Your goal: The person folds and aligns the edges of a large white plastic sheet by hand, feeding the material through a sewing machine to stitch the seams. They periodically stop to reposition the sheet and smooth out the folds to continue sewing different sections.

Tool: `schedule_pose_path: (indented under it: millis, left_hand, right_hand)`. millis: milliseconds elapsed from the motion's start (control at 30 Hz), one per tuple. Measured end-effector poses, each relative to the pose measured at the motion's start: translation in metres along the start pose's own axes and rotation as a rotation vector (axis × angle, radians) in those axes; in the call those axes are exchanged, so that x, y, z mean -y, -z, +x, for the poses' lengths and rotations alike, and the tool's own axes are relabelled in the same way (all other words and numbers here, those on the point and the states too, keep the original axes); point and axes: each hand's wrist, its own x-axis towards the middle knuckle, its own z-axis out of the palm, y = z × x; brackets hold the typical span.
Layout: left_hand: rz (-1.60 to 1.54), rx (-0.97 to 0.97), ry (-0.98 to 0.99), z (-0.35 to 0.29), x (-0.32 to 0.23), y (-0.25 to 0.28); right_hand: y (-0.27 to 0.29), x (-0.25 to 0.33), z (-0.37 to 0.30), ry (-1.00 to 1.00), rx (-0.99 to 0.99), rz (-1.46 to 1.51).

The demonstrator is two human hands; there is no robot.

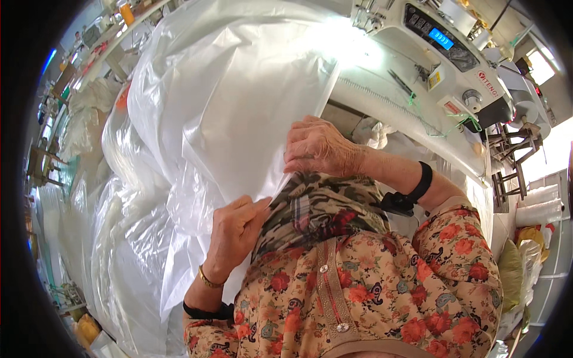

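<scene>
A large sheet of white, shiny plastic film [239,107] drapes over the worktable and spills down on my left in loose folds. My left hand [236,230] pinches its near edge between thumb and fingers, close to my lap. Farther along the same edge, my right hand [319,146] has its fingers curled over the film. Between both hands the edge runs taut on a slant. The far end of the sheet reaches the bright light under the head of a white sewing machine [441,59].
Thread snips [401,82] with green thread lie on the machine bed [382,101], beside a ruled strip. More clear plastic [125,238] is heaped at left. A dark stool [516,152] and white rolls [540,206] stand at right. An orange bottle [126,13] sits far left.
</scene>
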Motion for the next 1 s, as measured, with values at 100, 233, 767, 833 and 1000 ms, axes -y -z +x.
schedule_pose_path:
  millis: [100,233,767,833,1000]
  left_hand:
    - [-0.013,0.006,0.023,0.001,0.003,0.004]
    - [-0.076,0.002,0.03,0.003,0.008,0.01]
    - [-0.144,-0.032,0.044,-0.004,-0.005,0.021]
    - [-0.148,-0.037,0.036,-0.003,-0.006,0.025]
    - [-0.163,-0.067,0.021,-0.004,-0.004,0.032]
  right_hand:
    - [0.01,-0.018,0.0,-0.023,-0.028,0.0]
    - [0.019,-0.042,-0.003,-0.091,-0.044,-0.027]
    - [0.022,-0.039,0.0,-0.025,-0.09,0.007]
    - [0.03,-0.049,-0.002,-0.045,-0.125,-0.036]
    - [0.049,-0.076,-0.005,-0.106,-0.141,-0.072]
